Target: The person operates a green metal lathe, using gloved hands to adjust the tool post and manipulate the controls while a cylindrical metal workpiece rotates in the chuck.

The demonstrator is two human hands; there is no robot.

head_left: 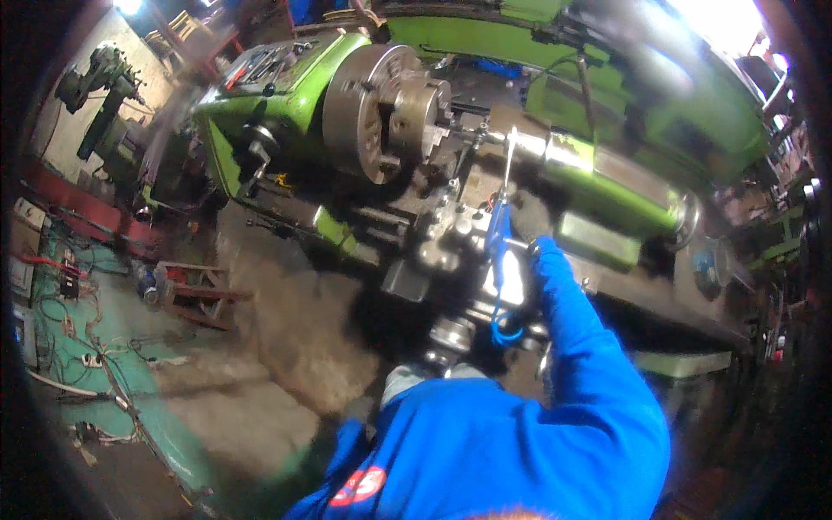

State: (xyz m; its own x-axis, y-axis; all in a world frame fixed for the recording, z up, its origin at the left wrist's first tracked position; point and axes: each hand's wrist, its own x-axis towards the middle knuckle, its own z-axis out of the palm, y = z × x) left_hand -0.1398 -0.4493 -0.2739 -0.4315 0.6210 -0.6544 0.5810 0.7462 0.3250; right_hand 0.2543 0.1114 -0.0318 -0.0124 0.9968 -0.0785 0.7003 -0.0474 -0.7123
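Note:
My right hand (pixel 527 221), in a dark glove, is closed round a blue air blow gun (pixel 499 227). Its long thin metal nozzle points away from me, toward the shiny tailstock quill (pixel 530 146) of a green lathe. From the gun's lower end a blue hose (pixel 497 325) hangs in a curl. Left of the nozzle stand the tool post and carriage (pixel 451 221). Beyond them is the big steel chuck (pixel 373 113), with a round metal piece (pixel 420 117) at its front. My left hand is out of sight; only part of that sleeve shows.
The green tailstock (pixel 607 173) with its handwheel (pixel 687 218) stands to the right. Loose tools (pixel 264 65) lie on the headstock (pixel 260 113). At the left are a small red metal stand (pixel 198 290) and cables (pixel 95 347) on the green floor.

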